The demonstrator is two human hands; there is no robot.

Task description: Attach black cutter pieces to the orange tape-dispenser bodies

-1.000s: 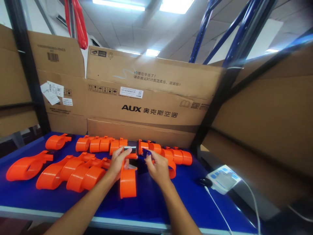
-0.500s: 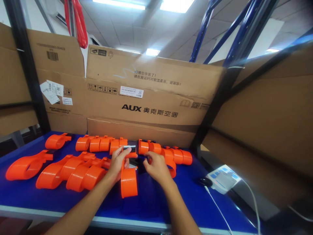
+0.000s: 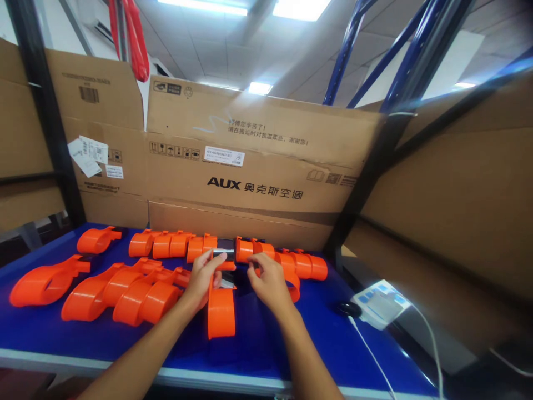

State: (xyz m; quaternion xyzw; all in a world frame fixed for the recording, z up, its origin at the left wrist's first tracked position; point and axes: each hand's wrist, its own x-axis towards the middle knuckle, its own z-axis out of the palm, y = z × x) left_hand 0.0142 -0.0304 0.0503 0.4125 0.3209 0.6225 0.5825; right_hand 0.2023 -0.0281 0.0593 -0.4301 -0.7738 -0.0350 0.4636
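Note:
My left hand is closed on an orange plastic tape dispenser. Its round loop hangs downward below the fingers, and its black end with a pale toothed edge points up, under my thumb. To its right, a short gap away, is my right hand with fingers curled and thumb and fingertips close together. Whatever those fingertips hold, if anything, is hidden. Behind both hands lies a dark flat piece, partly covered. Just past my right hand stands another orange loop.
Several orange dispensers lie at the left, with more in a back row along the cardboard wall. A white device with cables and a black object sit at the right of the blue tabletop.
My left hand and the tape dispenser have shifted slightly to the right. My right hand has risen a little, and its fingers have turned somewhat. The other dispensers stay in place.

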